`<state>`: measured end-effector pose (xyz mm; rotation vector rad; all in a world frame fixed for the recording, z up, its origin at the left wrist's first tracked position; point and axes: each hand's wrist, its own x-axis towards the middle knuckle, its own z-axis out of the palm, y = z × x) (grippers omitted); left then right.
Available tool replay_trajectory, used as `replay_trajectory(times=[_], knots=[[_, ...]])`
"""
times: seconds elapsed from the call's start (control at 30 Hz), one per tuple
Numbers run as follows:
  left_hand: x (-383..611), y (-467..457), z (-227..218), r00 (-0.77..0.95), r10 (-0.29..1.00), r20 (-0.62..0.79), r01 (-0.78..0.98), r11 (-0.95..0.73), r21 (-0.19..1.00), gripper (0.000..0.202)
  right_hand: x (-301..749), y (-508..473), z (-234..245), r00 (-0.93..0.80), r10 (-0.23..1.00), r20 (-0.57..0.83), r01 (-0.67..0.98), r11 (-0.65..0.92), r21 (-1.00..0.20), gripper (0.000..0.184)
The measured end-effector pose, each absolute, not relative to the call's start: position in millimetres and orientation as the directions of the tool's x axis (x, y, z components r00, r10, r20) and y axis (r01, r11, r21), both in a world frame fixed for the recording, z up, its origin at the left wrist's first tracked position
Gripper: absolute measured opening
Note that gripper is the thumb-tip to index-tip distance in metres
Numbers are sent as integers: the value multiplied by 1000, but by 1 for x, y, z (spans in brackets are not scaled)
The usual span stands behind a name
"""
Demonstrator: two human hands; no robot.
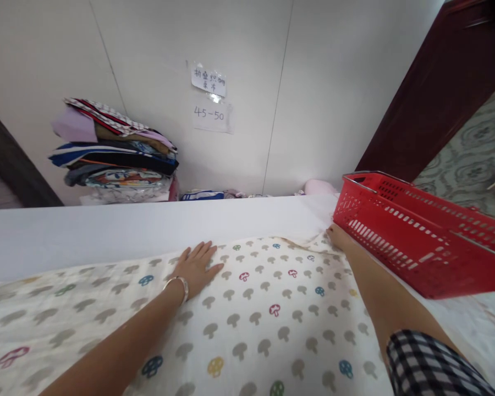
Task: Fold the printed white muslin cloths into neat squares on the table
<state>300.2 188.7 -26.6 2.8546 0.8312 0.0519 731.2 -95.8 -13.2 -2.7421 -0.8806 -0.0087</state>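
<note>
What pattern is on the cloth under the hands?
Small mushrooms, mostly grey with some pink, blue, green and yellow, on the cream cloth; seen in the head view.

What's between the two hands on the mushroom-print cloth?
Head view: only the white mushroom-print cloth itself, lying flat, spans from the left hand to the right hand; nothing rests on that stretch.

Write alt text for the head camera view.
The left hand lies flat on a mushroom-print cloth spread over a white table; the right hand touches its far corner beside a red basket. Folded fabrics are stacked behind.
</note>
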Motion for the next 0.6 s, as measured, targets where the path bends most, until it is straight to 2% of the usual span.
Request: replay_trajectory(times=[0.27, 0.6], knots=[[301, 188, -25, 841, 541, 6, 533, -832, 155, 70, 725, -95, -3, 827, 558, -66, 485, -768, -418, 12], [301, 187, -23, 835, 551, 2, 544, -825, 154, 69, 722, -102, 10, 846, 533, -12, 419, -678, -605, 10]])
